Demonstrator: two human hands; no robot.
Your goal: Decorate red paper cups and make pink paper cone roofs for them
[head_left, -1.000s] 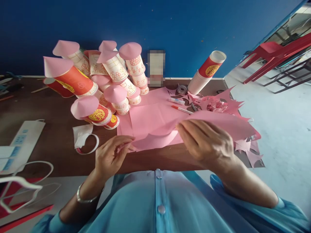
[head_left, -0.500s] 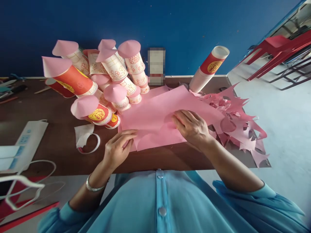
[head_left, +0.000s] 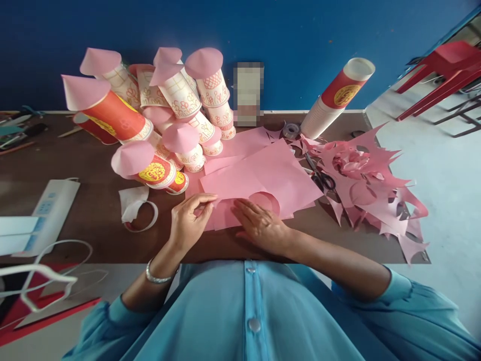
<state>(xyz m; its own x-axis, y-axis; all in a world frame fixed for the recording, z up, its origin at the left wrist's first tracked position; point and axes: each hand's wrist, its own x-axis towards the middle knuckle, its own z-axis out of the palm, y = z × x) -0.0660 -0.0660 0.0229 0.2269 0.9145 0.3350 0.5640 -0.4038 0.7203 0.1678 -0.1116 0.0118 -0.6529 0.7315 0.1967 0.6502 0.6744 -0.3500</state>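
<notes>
Several pink paper sheets (head_left: 248, 173) lie overlapping on the dark brown table, their edges at slight angles. My left hand (head_left: 191, 219) pinches the near-left edge of the top sheet between thumb and fingers. Flat on the paper to its right rests my right hand (head_left: 265, 226), fingers stretched toward the left hand. Just beyond the right hand a round pink shape (head_left: 266, 201) shows, with a curved, shaded edge; whether it is a hole or a curl I cannot tell. Black-handled scissors (head_left: 323, 179) lie right of the sheets.
Stacked paper cups with pink cone tops (head_left: 180, 138) crowd the back left. Pink paper scraps (head_left: 370, 188) cover the right side. A tall cup stack (head_left: 334, 103) and a tape roll (head_left: 291, 130) stand at the back. A white paper ring (head_left: 150, 223) lies left.
My right hand has moved left and nearer to me, flattening on the paper. The top sheet has shifted and turned, uncovering the scissors and the round shape. The view has shifted slightly.
</notes>
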